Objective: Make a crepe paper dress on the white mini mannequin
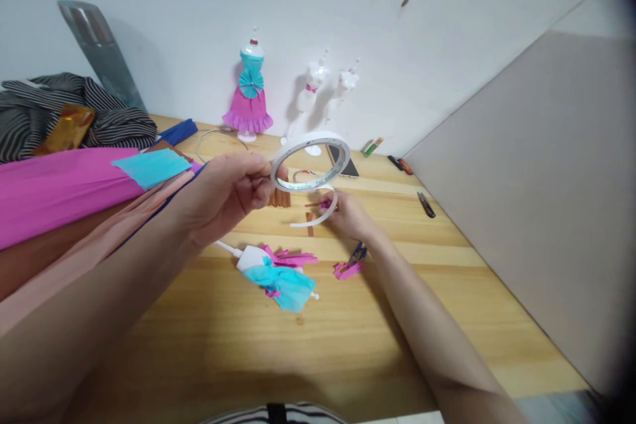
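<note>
My left hand [243,185] pinches a roll of white tape [342,158] by its left edge, up above the table. A loose white strip curls down from the roll toward my right hand [342,209]. That hand is lower, over the table, its fingers closed round something small with a bit of purple or pink showing. Brown paper pieces [310,225] lie just left of it. Nearer to me, a small white dress form [252,257] lies on its side, wrapped in turquoise crepe paper [288,285] and pink strips. Scissors [356,253] rest beside pink scraps [348,270].
A dress form in turquoise and pink [248,96] stands by the wall, with bare white forms [313,83] to its right. Crepe paper sheets [64,192] and striped cloth [114,119] fill the left. A dark flat device [348,164] and a cutter [426,204] lie farther back.
</note>
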Motion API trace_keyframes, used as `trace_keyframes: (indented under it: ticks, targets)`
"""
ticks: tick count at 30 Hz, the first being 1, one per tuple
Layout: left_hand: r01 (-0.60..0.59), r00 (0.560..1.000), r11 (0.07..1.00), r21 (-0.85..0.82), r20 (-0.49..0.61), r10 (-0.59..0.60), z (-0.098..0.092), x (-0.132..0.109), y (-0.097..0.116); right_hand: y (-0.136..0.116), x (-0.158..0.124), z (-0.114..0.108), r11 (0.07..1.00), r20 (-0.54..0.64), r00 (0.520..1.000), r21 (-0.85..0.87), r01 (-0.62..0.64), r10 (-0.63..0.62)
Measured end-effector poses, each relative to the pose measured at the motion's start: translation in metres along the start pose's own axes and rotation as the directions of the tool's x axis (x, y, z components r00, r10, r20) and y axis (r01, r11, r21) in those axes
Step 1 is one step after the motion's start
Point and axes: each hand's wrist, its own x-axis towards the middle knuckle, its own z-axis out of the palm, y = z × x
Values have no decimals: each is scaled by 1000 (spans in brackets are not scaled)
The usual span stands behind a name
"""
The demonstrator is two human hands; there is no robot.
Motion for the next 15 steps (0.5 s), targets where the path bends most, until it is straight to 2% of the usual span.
trace_keyframes:
  ticks: [4, 8, 12, 15]
  targets:
    - [11, 1000, 1000, 14, -3, -11, -1, 0, 0, -15, 1, 11, 997, 52, 997, -55, 59, -56]
    - [30, 999, 999, 39, 10, -30, 0, 2, -1, -25, -6, 17, 994, 91, 994, -90, 69, -61]
    - [40, 999, 998, 47, 12, -41, 2, 1, -1, -15, -8, 11, 995, 75, 997, -96, 36, -29]
    - [33, 999, 998, 56, 11, -34, 2, 0, 0, 3, -7, -2, 992, -8, 999, -115, -50, 49]
